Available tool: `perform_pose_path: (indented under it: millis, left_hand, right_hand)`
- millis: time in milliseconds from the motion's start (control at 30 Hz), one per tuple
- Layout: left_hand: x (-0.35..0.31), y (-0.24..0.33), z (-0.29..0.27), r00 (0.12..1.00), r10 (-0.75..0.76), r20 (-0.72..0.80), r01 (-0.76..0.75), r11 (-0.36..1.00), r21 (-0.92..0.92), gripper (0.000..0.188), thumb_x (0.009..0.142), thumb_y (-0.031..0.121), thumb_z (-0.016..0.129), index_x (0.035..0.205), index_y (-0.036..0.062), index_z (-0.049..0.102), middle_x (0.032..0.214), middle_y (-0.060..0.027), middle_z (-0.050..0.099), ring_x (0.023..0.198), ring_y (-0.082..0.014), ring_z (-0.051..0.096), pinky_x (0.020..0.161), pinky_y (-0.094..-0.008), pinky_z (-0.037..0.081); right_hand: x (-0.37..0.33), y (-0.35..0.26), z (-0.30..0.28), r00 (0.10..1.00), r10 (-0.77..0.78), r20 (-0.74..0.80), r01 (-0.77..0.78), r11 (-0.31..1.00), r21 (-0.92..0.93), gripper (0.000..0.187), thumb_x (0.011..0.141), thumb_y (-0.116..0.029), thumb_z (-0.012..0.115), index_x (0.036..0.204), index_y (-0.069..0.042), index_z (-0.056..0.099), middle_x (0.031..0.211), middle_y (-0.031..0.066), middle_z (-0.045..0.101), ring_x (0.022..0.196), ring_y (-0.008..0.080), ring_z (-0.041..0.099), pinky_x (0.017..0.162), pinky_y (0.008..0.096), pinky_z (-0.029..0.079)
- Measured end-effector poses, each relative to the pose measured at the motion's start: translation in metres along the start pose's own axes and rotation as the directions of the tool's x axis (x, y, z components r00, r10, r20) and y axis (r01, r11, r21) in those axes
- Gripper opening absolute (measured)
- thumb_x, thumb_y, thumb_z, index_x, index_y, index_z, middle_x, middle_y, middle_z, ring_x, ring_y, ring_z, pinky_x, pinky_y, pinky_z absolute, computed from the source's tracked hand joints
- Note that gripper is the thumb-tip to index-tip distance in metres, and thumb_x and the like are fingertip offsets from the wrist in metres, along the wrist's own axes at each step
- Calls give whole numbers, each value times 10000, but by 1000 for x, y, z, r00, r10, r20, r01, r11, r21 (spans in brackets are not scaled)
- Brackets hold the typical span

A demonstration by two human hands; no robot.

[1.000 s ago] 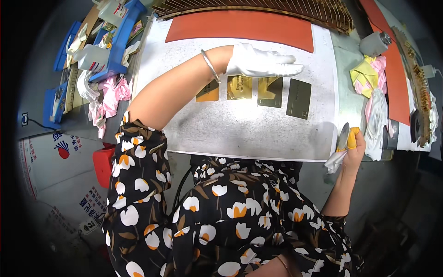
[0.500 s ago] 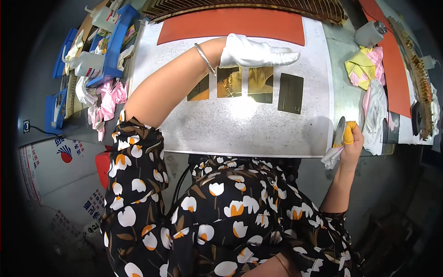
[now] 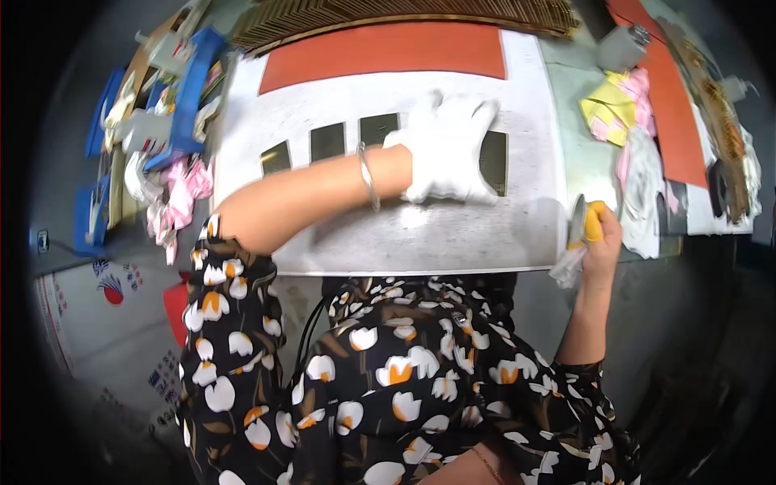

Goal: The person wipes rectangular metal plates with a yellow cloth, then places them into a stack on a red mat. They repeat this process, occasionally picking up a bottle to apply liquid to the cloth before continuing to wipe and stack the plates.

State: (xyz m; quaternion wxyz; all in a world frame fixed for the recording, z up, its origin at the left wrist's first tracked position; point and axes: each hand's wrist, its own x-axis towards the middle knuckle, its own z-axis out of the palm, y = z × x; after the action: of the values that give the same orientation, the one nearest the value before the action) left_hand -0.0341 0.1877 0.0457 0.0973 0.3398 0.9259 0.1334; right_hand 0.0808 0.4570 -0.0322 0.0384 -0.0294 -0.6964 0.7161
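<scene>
My left hand (image 3: 451,149), in a white glove and blurred by motion, is over a row of dark cards on a white sheet (image 3: 364,242). Its fingers look spread; whether it touches a card is hidden. Left of the glove show three cards: one (image 3: 276,158) partly behind my forearm, another (image 3: 327,144) and a third (image 3: 378,128). Past the glove's right side another card (image 3: 495,166) shows in part. My right hand (image 3: 602,246), with yellow finger covers, is closed around a thin grey oval-edged piece (image 3: 577,220) and a whitish cloth (image 3: 567,267) at the table's front edge.
An orange-red sheet (image 3: 388,55) lies at the back, before a rack of upright brown slats (image 3: 404,18). On the left are blue trays (image 3: 200,93) and pink cloths (image 3: 182,190). On the right lie yellow and pink cloths (image 3: 608,111), a white cloth (image 3: 644,186) and a metal-capped bottle (image 3: 622,48).
My left hand has come down toward me from the back of the cards and its fingers have spread. A leftmost card now shows past my forearm. My right hand keeps its hold.
</scene>
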Motion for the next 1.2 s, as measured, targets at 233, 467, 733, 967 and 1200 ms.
perform_pose_path:
  millis: [233, 467, 733, 967, 1200]
  left_hand:
    - [16, 7, 15, 995, -44, 93, 26, 982, 187, 817, 542, 447, 713, 1189, 16, 461, 1174, -172, 462, 1147, -319, 431, 1027, -477, 272]
    - [23, 10, 11, 989, -101, 110, 91, 991, 96, 736, 580, 373, 693, 1149, -29, 459, 1159, -199, 466, 1146, -322, 443, 1015, -448, 319]
    - [14, 43, 2, 984, 92, 152, -147, 903, 403, 512, 676, 289, 642, 1093, 31, 495, 1086, -202, 477, 990, -346, 519, 848, -455, 425]
    - [28, 16, 30, 879, 254, -405, -383, 880, -281, 723, 606, 331, 785, 1137, -3, 427, 1154, -198, 458, 1057, -376, 488, 928, -415, 411]
    - [-7, -6, 22, 977, 7, -215, 7, 998, 61, 1151, 425, 628, 789, 1292, -1, 368, 1271, -215, 434, 1238, -336, 380, 1052, -553, 193]
  right_hand:
    - [1, -10, 9, 1000, -31, 1, 31, 999, 15, 124, 891, -133, 565, 847, -19, 546, 701, -43, 482, 620, 29, 406, 550, 187, 332]
    - [1, -9, 11, 1000, -26, 10, 25, 998, 52, 129, 890, -133, 569, 830, -25, 533, 676, -28, 495, 569, 29, 420, 504, 196, 346]
    - [0, -13, 11, 1000, -15, 3, 15, 999, 33, 139, 891, -135, 568, 821, -23, 526, 645, -14, 504, 547, 41, 439, 493, 200, 359]
    - [-1, -4, 10, 999, -27, -26, 29, 995, 91, 147, 905, -142, 563, 838, -18, 524, 651, -8, 509, 541, 45, 452, 492, 191, 364]
    - [-3, -14, 10, 1000, 3, 9, -4, 999, 35, 172, 900, -166, 568, 829, -16, 525, 630, -10, 508, 531, 47, 447, 490, 199, 354]
